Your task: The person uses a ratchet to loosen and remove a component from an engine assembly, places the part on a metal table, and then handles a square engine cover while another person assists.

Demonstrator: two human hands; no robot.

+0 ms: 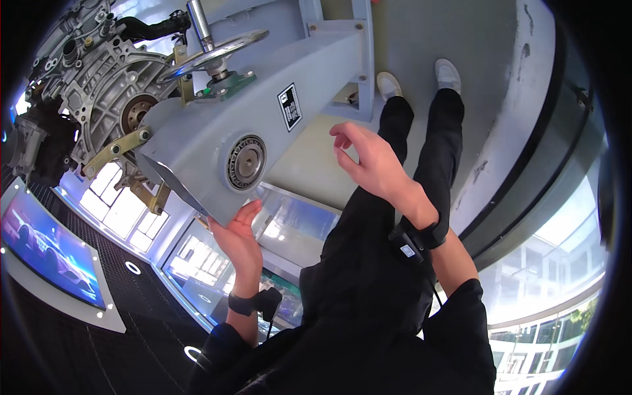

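Observation:
A grey metal engine stand arm [316,72] runs diagonally across the upper middle. My left hand [238,242] is at its lower corner, palm turned up and fingers stretched out along the edge, seemingly touching it. A round bearing [247,162] sits in the arm's side just above those fingers. To the right of the arm, my right hand [368,158] hangs in the air with loosely bent fingers, thumb apart from the index, nothing visible between them. A metal handwheel [227,52] with an upright handle [199,25] is mounted on top of the arm.
A bare engine block [105,92] hangs at the upper left, joined by brass-coloured brackets [118,150]. A lit display screen [52,247] stands at the lower left. A glass case [296,217] lies beyond my hands. Curved windows [559,263] fill the right side.

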